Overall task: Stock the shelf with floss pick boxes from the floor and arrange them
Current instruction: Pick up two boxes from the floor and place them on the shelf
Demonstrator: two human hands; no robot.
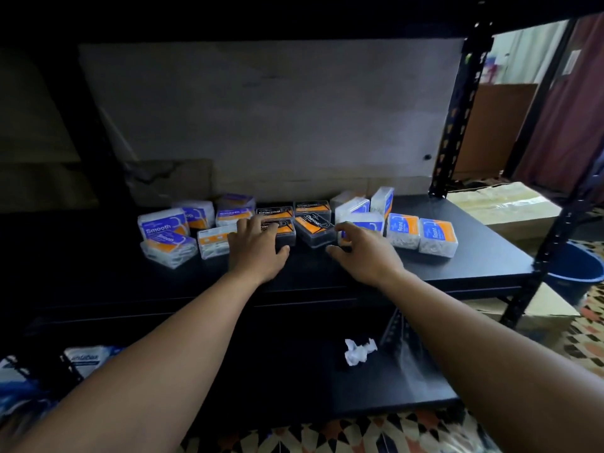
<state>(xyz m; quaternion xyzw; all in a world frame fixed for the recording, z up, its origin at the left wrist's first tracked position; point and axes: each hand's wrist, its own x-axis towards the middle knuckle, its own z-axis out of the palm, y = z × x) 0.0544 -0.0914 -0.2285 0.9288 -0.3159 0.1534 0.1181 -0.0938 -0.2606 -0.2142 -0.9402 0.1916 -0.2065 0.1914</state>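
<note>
Both hands at the row of floss pick boxes on the shelf (457,256). The left hand (256,253) lies over the front Charcoal box (285,231), fingers draped across its lid and thumb against its near right corner, a light hold rather than a firm clamp. The right hand (366,256) is half spread in a claw, a clear gap between thumb and forefinger, with nothing enclosed; whether its fingertips touch the blue-and-orange box just beyond them cannot be told. Between the two grips, just inboard of the right thumb and slightly beyond it, sits the skewed Charcoal box (315,228). Its long axis runs obliquely, from far on the left-hand side to near on the right-hand side, out of line with the rear Charcoal boxes (312,206) beyond it. The right hand is the nearer of the two, and its opening faces that box's near end. Straightening would likely call for a short inward reach and a turn to square it. Smooth boxes (163,225) lie outboard of the left grip, Round boxes (436,235) outboard of the right.
</note>
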